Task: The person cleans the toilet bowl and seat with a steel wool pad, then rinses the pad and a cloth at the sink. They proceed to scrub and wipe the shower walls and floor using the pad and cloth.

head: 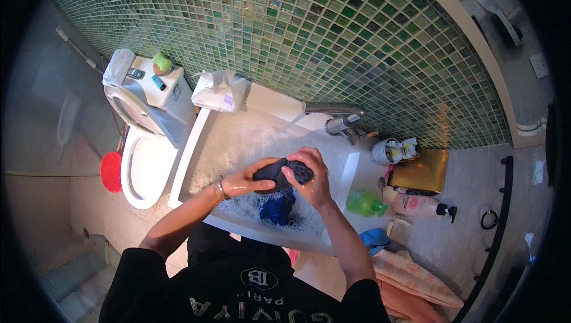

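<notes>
Both hands grip a wet, dark grey bunched cloth (273, 172) above the soapy water (241, 133) in a white washbasin (184, 176). My left hand (244, 181) holds its left end, thumb in front and fingers behind. Around the right end, my right hand (314, 176) is curled, with suds on its fingers. Just below the hands, a dark blue cloth (277, 209) lies partly sunk in the foam. What kind of garment either cloth is, I cannot tell.
A chrome faucet (341, 123) stands at the basin's back, beside a tissue pack (220, 91). To the right are a green pump bottle (363, 202), a pink pump bottle (417, 205) and a gold box (421, 171). A toilet (149, 167) and a red bucket (110, 172) are on the left.
</notes>
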`<action>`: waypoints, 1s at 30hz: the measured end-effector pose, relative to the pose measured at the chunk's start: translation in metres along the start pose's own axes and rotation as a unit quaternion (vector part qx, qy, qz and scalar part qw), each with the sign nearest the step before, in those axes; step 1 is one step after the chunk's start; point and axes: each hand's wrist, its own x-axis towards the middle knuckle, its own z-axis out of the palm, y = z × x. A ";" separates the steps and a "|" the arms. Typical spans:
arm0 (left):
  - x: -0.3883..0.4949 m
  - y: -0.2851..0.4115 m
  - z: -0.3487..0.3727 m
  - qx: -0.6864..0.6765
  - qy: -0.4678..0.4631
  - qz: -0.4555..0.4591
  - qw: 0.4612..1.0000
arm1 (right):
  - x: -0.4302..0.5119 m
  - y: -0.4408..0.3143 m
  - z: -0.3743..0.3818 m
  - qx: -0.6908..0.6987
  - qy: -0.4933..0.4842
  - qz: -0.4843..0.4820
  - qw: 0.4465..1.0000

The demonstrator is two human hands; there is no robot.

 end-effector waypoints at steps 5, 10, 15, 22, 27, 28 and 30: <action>-0.014 -0.034 0.009 -0.555 -0.020 -0.126 0.822 | 0.009 -0.031 0.002 0.109 0.060 -0.056 0.991; -0.014 -0.013 0.017 -0.501 0.099 -0.021 0.860 | 0.008 -0.031 -0.006 0.118 0.080 0.009 0.990; -0.033 0.009 0.000 -0.495 0.219 -0.019 0.841 | 0.008 -0.025 0.000 0.381 0.055 0.212 0.898; -0.073 0.026 -0.029 -0.382 0.380 -0.009 0.842 | 0.019 -0.013 0.001 0.515 0.049 0.343 0.784; -0.090 0.047 -0.044 -0.260 0.405 0.078 0.873 | 0.030 -0.012 -0.003 0.558 0.065 0.373 0.739; -0.098 0.052 -0.047 -0.212 0.430 0.078 0.874 | 0.032 -0.012 -0.005 0.556 0.063 0.366 0.743; -0.110 0.067 -0.051 -0.124 0.451 0.067 0.881 | 0.034 -0.012 -0.012 0.550 0.061 0.352 0.755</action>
